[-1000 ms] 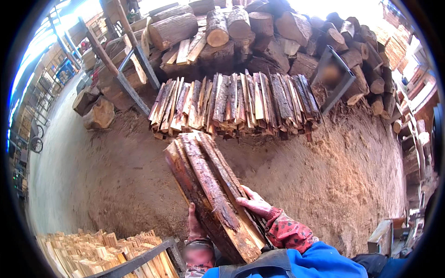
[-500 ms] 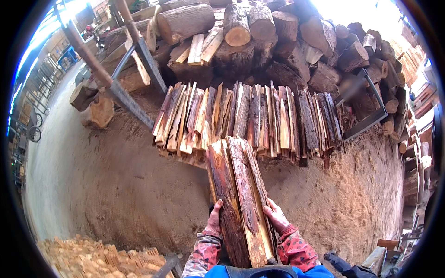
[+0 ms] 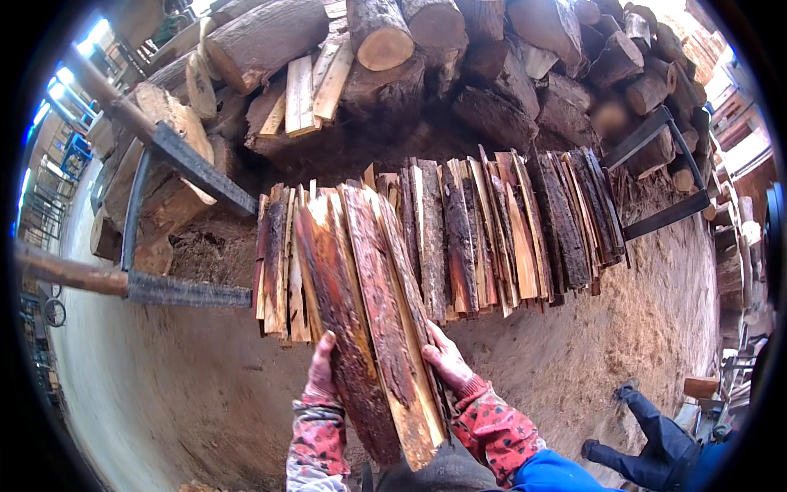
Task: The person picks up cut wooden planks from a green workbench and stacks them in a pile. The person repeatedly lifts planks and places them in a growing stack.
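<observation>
Both hands are partly closed around a bundle of bark-edged wood slabs (image 3: 357, 320), one at each side. The left hand (image 3: 322, 371) grips the left edge, thumb upright against the bark; the right hand (image 3: 448, 359) clasps the right edge (most of the fingers on both are hidden). The bundle is tilted, its near end close to the person's body and its far end in front of the row of slabs (image 3: 566, 221); whether they touch, I cannot tell. Metal uprights (image 3: 188, 291) flank the row at left, and a dark metal frame (image 3: 668, 217) stands at right. Behind lie piled logs (image 3: 385, 49). Dark trouser legs (image 3: 656, 443) show at lower right, over the brown ground (image 3: 205, 394).
</observation>
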{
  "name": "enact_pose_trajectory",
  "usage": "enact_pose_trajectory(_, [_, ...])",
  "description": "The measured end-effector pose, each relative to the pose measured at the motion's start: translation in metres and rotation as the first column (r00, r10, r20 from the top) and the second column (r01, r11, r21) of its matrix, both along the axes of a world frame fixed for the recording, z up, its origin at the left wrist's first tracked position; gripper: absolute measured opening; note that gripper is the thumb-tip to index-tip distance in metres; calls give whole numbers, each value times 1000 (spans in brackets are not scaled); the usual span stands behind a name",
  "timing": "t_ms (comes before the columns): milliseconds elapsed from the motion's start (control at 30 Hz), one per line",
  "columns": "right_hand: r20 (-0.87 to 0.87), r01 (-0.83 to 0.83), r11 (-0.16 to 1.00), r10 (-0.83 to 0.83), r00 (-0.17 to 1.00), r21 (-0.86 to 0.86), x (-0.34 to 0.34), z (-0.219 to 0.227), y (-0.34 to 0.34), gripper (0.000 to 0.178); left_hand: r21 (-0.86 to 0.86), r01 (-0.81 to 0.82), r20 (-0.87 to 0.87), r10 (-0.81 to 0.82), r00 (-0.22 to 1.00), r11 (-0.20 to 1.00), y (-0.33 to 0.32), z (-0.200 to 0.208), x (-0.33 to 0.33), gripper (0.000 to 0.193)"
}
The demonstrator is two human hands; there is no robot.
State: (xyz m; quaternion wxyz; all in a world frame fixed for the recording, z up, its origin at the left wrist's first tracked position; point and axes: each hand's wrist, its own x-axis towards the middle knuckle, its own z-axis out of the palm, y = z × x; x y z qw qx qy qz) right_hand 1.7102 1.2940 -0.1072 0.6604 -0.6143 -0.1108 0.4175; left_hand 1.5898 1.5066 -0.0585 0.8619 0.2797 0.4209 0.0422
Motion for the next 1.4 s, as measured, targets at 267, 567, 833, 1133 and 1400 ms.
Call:
enact_pose_trajectory(267, [470,118,929,65,880,-351,69,-83,88,80,555,542,-465,-304,831,631,112,-76,99,117])
enact_pose_trajectory(567, [522,7,761,439,731,-649,41,-133,96,78,869,486,-487,13,873,-93,42,-183,98,107])
enact_pose_trajectory(833, [599,31,770,470,648,-638,32,-117,79,67,845,506,-510,22,860,-173,50,-191,88,97])
enact_pose_trajectory(1133, [434,50,660,433,790,-750,-82,-107,-115,61,843,497,-509,-2,861,-207,59,-207,80,93])
enact_pose_trajectory(1400, [-10,-68,391,149,989,-918,-170,-89,-261,60,766,641,-642,7,767,-51,-11,-148,-13,79])
